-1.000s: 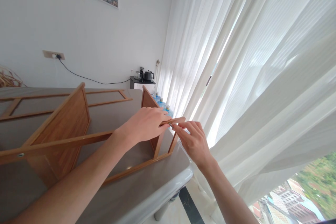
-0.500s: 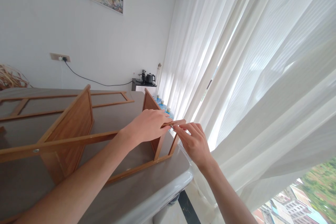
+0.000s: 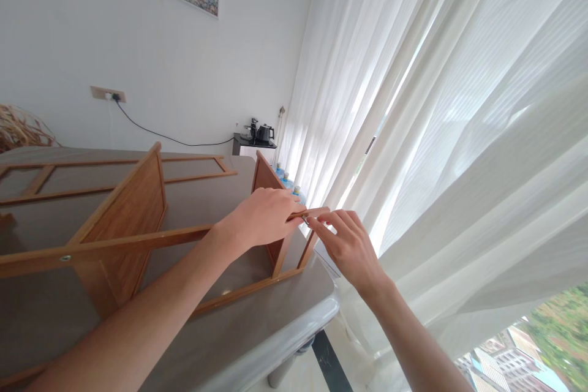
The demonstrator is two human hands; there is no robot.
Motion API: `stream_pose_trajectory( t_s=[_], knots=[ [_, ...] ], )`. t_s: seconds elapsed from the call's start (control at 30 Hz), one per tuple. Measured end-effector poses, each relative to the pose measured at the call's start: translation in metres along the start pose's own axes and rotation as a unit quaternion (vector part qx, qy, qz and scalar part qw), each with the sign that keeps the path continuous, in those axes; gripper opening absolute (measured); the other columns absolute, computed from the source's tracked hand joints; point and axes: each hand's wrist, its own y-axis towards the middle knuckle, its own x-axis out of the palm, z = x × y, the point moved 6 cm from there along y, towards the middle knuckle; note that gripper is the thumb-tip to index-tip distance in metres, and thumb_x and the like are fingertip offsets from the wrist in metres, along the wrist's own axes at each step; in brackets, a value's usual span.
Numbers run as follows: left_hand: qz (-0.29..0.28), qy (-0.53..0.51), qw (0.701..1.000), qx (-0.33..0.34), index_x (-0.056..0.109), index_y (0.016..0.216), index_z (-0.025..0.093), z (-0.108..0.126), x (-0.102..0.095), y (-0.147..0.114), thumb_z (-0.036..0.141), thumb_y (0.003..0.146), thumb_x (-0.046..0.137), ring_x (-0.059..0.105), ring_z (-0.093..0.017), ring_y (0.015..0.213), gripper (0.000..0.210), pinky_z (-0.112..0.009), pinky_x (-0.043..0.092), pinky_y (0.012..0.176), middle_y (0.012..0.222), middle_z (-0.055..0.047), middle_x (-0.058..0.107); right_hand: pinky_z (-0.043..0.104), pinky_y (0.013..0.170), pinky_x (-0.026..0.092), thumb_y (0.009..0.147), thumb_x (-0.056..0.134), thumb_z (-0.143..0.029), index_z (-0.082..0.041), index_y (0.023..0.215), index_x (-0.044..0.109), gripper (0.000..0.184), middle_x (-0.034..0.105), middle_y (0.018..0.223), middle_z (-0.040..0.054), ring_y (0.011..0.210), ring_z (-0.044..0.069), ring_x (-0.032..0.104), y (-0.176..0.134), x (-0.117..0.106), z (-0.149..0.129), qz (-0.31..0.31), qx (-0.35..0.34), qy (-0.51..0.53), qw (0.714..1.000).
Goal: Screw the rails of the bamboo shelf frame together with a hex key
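Wooden frame (image 3: 248, 291), resting on a grey-topped table (image 3: 316, 301); two panels, near panel (image 3: 131, 211) and far panel (image 3: 266, 179), are set upright betw. its rails. The upper rail (image 3: 177, 239) is steadied at its far end by the L hand (image 3: 264, 215): fingers curled closely over the wood, thumb tucked below, no visible gap. At the same end, thumb and index of the R hand (image 3: 351, 251) are brought together in a tight pinch, apparently on a small metal item (image 3: 305, 219) at the rail's underside; its type (bolt, key, etc.) can't be told. A metal fitting (image 3: 65, 258) is seen in the near part of the same rail. Behind, a ladder-like frame (image 3: 199, 179) is laid flat.

Change vs. approx. 0.5 s earlier: v. little. The view has been shifted slightly; both grips are kept at the same rail end, and no part is seen to have been parted or added. Work at this joint is thus judged to be unfinished, w/ only fine finger motion likely.
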Motion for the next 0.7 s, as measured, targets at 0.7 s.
stream_pose_trajectory(
  t_s=[0.7],
  knots=[
    [-0.012, -0.02, 1.0, -0.001, 0.075, 0.107, 0.032, -0.002, 0.002, 0.0, 0.037, 0.101, 0.046, 0.071, -0.026, 0.109, 0.03, -0.033, 0.053, 0.088, 0.109, -0.003, 0.076, 0.023, 0.057, 0.045, 0.105, 0.051, -0.035, -0.026, 0.102, 0.065, 0.017, 0.074, 0.09, -0.0004, 0.08, 0.016, 0.07, -0.018, 0.039, 0.003, -0.071, 0.272, 0.295, 0.913]
  ],
)
